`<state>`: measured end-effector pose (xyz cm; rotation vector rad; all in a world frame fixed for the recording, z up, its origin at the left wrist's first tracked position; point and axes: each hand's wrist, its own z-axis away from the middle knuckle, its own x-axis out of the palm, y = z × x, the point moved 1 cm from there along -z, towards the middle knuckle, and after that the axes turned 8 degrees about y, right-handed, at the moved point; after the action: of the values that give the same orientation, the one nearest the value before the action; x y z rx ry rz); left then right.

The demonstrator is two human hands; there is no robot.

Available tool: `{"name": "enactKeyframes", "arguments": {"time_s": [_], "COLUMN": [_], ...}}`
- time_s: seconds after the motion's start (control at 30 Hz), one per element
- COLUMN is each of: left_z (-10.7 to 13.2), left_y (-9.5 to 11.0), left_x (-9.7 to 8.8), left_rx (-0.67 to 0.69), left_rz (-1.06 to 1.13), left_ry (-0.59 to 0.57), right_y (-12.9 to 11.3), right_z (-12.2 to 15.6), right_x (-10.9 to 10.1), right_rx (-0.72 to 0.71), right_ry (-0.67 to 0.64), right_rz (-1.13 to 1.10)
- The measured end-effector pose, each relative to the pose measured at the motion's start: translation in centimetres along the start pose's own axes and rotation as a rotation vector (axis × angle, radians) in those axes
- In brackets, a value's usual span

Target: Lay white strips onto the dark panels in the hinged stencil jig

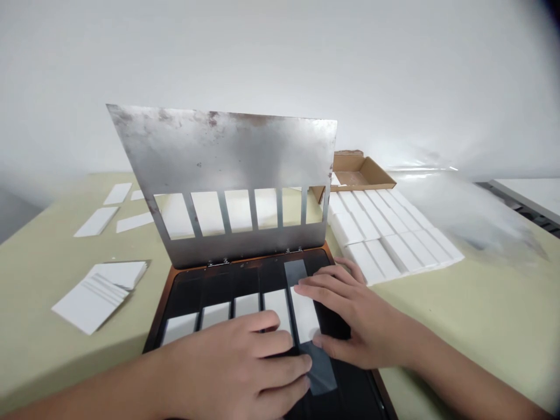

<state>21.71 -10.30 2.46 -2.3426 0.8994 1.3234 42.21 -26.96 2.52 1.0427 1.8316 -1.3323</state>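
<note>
Flat in a black bed with slots [184,294] lies a row of white cards [216,315]. The rightmost white card [305,312] rests over a strip of clear film [318,373] that shows beyond both its ends. My right hand [359,318] spans this card, a fingertip at its upper left corner and the thumb at its lower end. Over the neighbouring cards, my left hand [245,367] has its fingers loosely bent, with tips by the film's left edge; its thumb is hidden. Behind the bed stands a hinged metal plate [227,151] with rectangular windows.
Stacked white cards [94,294] and several loose ones [97,221] lie on the left of the yellowish table [490,326]. Rows of white card stacks [394,233] stand at the right, before an open cardboard box [367,172]. Clear plastic sheeting [464,210] lies beyond them.
</note>
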Motion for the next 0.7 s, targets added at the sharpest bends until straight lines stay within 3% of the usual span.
{"name": "enactKeyframes", "arguments": {"time_s": [0.7], "left_z": [0.06], "left_y": [-0.2], "left_x": [0.15], "left_rx": [0.005], "left_rz": [0.026], "left_ry": [0.007], "right_y": [-0.09], "right_z": [0.02], "right_x": [-0.09], "right_rx": [0.017], "right_ry": [-0.015], "right_rz": [-0.011]}}
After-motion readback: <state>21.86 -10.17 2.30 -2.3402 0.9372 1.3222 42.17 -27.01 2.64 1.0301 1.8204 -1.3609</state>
